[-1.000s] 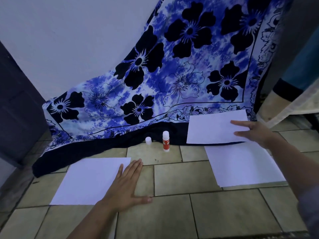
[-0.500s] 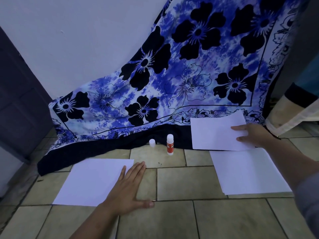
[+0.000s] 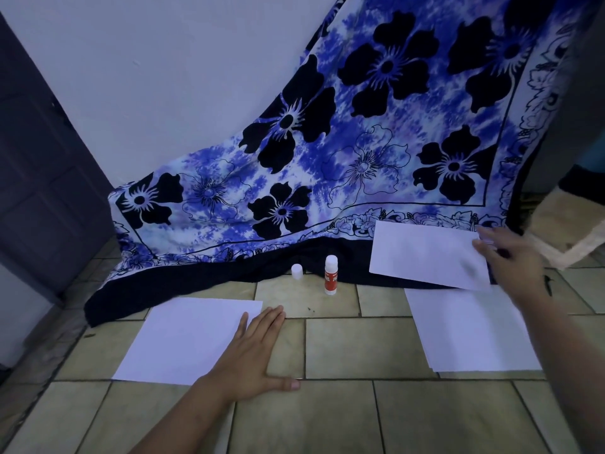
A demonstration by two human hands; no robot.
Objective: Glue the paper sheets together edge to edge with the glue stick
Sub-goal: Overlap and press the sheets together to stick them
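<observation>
A person's right hand [image 3: 510,260] pinches 1 lifted paper sheet [image 3: 425,253] by its right edge above the stack [image 3: 468,332]; left hand [image 3: 252,348] lies flat on another sheet [image 3: 186,335]. Best carried level toward it; glue stick [image 3: 331,274] stands uncapped between both grips.

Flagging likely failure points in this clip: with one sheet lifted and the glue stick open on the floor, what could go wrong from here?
1. The uncapped glue stick stands upright between the sheets; swinging the lifted sheet in the right hand leftward could topple it.
2. The left hand pins only the left sheet's right edge, covering part of where glue may go.
3. The loose cap beside the dark cloth hem could get lost.
</observation>
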